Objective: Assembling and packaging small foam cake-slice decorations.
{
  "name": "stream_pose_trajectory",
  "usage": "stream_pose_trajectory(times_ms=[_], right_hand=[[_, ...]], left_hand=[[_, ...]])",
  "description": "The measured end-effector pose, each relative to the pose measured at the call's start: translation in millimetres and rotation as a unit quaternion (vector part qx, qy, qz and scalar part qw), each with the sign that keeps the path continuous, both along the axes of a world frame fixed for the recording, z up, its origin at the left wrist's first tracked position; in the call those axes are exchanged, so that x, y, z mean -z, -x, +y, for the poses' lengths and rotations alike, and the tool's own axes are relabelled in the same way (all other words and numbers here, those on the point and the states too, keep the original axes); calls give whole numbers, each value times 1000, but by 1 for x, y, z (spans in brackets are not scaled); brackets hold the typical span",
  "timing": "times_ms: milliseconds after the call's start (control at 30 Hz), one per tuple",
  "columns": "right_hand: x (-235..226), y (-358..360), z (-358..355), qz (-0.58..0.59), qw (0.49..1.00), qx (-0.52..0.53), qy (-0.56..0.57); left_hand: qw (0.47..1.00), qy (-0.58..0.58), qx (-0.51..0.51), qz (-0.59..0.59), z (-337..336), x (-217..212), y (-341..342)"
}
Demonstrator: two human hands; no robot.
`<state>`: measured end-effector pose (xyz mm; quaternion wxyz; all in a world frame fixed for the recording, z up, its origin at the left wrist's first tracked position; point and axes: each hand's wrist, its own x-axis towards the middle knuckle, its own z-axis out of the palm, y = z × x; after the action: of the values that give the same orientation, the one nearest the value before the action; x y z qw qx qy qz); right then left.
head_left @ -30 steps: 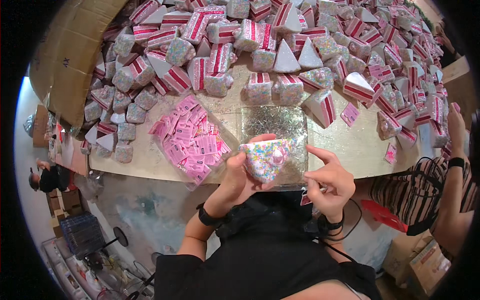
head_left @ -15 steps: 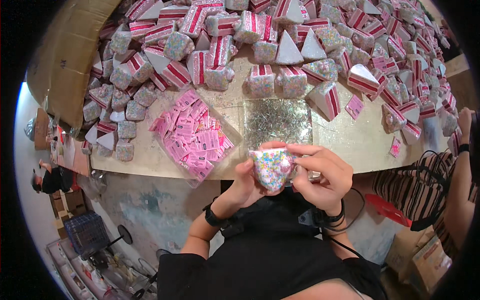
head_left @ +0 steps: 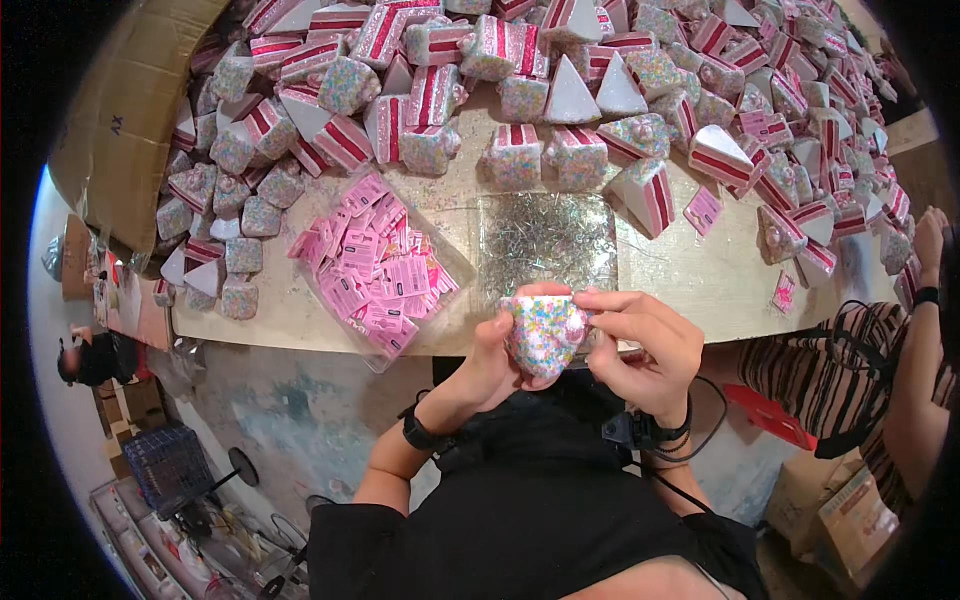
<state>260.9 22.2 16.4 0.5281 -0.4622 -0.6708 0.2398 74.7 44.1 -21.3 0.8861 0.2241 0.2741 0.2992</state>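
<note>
Between my two hands, just off the table's front edge, is a toy cake slice (head_left: 545,335) with its sprinkle-covered side up. My left hand (head_left: 485,365) grips it from the left, thumb on its edge. My right hand (head_left: 650,350) pinches its right side by a small pink-white knob; whether the fingertips also hold something small is hidden. Beyond the hands lies a clear tray of silvery tinsel shreds (head_left: 548,245). Left of that sits a clear bag of pink cards (head_left: 380,270). Two sprinkle-covered slices stand behind the tinsel, and a white-sided slice (head_left: 645,195) leans to its right.
A large heap of cake slices (head_left: 430,90) covers the table's far side and both flanks. A cardboard box (head_left: 125,120) rises at the far left. Loose pink cards (head_left: 703,210) lie at right. Another person's arm (head_left: 925,380) and striped clothing (head_left: 810,370) are at the right edge.
The view has shifted slightly, so the table things sit a little further left. Both hands keep the cake slice, which has barely turned.
</note>
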Motion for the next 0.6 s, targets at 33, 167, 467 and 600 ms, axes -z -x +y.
stream_pose_trajectory(times_ms=[33,167,467,600], right_hand=[[0,-1,0,-1,1000,-2,4],[4,-3,-1,-3,1000,-2,16],[3,-3,-3,-24,1000,-8,10],[3,-3,-6,-41,999,-12,11]], left_hand=[[1000,-11,2,-5,-1,1,1],[1000,-21,13,-17,-1,11,6],[997,-65,-10,26,-7,15,4],[989,-133,-34,63,-8,7,3]])
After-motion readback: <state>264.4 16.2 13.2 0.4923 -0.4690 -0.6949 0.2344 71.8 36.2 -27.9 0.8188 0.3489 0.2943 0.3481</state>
